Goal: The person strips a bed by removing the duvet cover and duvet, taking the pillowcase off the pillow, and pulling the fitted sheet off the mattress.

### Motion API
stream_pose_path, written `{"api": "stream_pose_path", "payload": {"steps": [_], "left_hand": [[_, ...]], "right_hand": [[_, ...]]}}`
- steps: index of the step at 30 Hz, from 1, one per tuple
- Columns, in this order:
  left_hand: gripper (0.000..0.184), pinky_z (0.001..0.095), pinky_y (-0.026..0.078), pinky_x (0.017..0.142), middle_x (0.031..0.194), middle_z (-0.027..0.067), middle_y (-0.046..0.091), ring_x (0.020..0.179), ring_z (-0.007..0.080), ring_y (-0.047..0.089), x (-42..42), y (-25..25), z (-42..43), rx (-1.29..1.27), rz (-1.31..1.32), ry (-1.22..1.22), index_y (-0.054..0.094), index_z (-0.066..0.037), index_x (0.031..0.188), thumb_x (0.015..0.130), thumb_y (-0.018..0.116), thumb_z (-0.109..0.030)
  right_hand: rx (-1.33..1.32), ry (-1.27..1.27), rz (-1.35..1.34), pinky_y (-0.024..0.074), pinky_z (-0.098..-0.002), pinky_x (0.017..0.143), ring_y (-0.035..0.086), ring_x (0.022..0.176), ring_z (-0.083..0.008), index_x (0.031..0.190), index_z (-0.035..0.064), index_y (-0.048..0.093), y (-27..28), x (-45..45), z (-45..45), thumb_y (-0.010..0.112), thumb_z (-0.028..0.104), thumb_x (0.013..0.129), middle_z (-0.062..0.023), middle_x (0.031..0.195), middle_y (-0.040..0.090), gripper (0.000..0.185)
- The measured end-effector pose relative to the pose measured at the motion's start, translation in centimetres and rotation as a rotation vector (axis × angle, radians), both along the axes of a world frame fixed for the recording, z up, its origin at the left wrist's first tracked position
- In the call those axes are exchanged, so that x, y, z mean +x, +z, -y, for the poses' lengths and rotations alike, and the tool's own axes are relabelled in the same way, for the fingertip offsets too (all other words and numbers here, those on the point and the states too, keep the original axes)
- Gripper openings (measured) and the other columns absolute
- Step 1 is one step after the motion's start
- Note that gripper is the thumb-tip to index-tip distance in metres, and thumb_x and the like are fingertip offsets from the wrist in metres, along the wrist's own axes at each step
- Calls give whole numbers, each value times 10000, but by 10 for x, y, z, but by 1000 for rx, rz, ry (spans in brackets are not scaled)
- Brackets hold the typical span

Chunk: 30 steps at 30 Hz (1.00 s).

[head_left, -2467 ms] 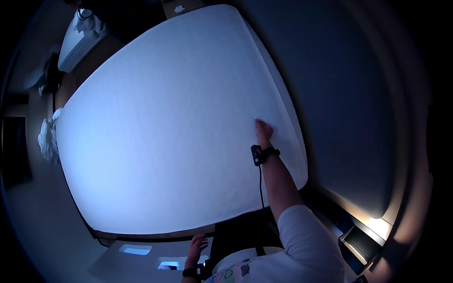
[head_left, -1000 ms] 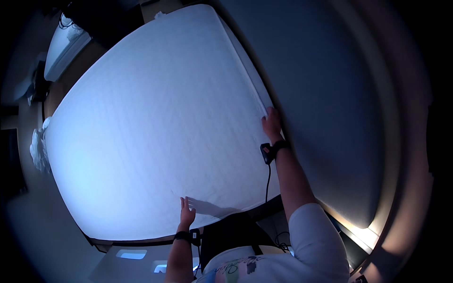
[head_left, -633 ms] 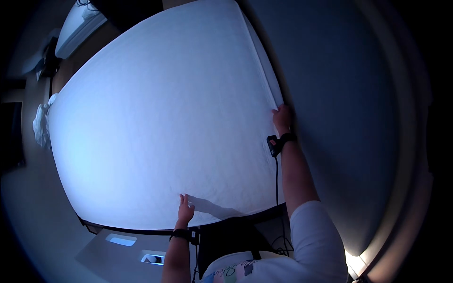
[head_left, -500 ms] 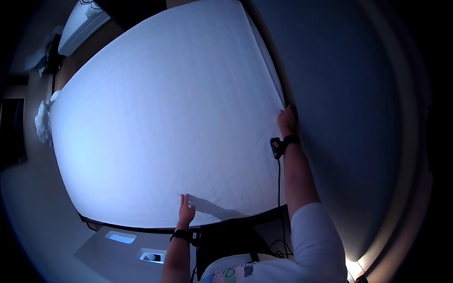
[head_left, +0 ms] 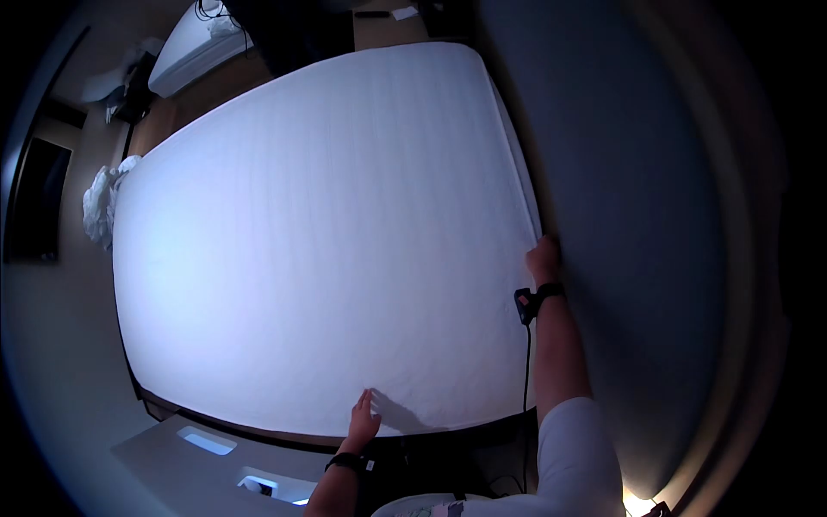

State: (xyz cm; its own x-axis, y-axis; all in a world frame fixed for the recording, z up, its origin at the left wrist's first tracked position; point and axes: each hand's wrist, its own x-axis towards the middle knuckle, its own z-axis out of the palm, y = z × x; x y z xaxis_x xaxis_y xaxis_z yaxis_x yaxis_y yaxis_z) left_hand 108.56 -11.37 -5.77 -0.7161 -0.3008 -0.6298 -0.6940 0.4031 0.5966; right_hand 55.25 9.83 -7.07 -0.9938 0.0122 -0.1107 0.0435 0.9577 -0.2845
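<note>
A white fitted sheet [head_left: 319,233] covers the mattress, mostly smooth, with small wrinkles at the near side. My right hand [head_left: 543,261] is closed at the sheet's right edge, beside the padded headboard. A raised fold of the sheet runs along that edge up to my fingers, and my fingertips are partly hidden there. My left hand [head_left: 364,420] is at the near edge of the bed, fingers stretched out, its shadow falling on the sheet. Whether its palm presses on the cloth is hard to see.
The dark padded headboard [head_left: 629,224] stands along the right. A bedside unit with cut-out openings [head_left: 207,442] is at the lower left. Crumpled white bedding [head_left: 102,207] lies past the bed's far left end. Another white bed [head_left: 194,52] stands at the back. A cable hangs from my right wrist device [head_left: 524,306].
The view has tilted up, so the bed and both hands sit lower in the picture and more of the far floor shows. Both hands keep nearly the same places on the bed.
</note>
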Motion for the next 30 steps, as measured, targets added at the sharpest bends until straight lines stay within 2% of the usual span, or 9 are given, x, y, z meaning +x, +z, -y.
{"api": "stream_pose_path", "payload": {"steps": [6,10,12,14,18,24,26,29,30], "left_hand": [[691,394,264,1044,1361,200,307,1251,370,300,43,-24,-19,-72,-57,196,292,-24,1327,680,536,-2],[680,378,261,1047,1363,201,306,1270,344,286,71,9,-25,-19,50,272,303,-24,1322,681,528,-6],[680,379,265,1045,1362,201,308,1268,345,290,104,2,-35,-30,94,303,306,-25,1322,680,531,-10],[675,382,280,1037,1363,205,304,1262,346,300,132,-4,-39,-53,133,311,315,-24,1317,679,535,-18],[627,384,288,1033,1334,217,345,1248,354,318,167,-30,-42,-116,167,389,351,-14,1291,691,531,-33],[602,380,292,1028,1334,232,343,1243,358,324,142,-29,-38,-75,64,515,378,-31,1279,695,524,-46],[574,383,293,1027,1338,235,337,1250,346,320,137,-36,-37,-52,48,466,395,-46,1275,718,528,-84],[566,380,290,1029,1355,230,312,1254,353,308,133,-24,-26,58,28,470,389,-43,1281,732,519,-98],[538,375,333,998,1309,217,391,1202,346,389,134,-21,-25,-7,-1,442,394,-38,1277,757,505,-116]], "right_hand": [[77,211,-168,435,-413,861,529,1005,-360,990,-12,563,-28,-11,12,609,230,753,-208,1068,552,342],[1,117,33,440,-420,843,529,999,-359,965,0,581,-59,-51,13,624,280,750,-214,1044,561,355],[190,236,-51,466,-449,754,572,886,-399,933,-25,579,-85,-61,2,564,208,743,-243,899,597,301],[-48,156,-99,440,-460,799,532,958,-412,1000,-33,525,-62,-52,9,511,127,762,-264,1000,560,287],[37,208,-73,443,-446,793,535,972,-413,1017,-58,527,-66,-57,1,460,67,770,-277,995,565,285],[235,192,-87,486,-443,647,596,763,-412,779,-45,603,-97,-28,-46,484,110,771,-255,783,603,196],[79,217,-217,478,-430,632,595,736,-382,737,-28,601,-65,25,-31,514,163,780,-221,789,612,214],[-43,356,-83,388,-422,868,526,930,-328,856,21,637,-75,96,-41,452,36,761,-196,903,599,209],[-149,410,-108,398,-401,871,532,926,-307,1039,14,569,-110,119,-60,451,3,768,-184,931,589,295]]}}
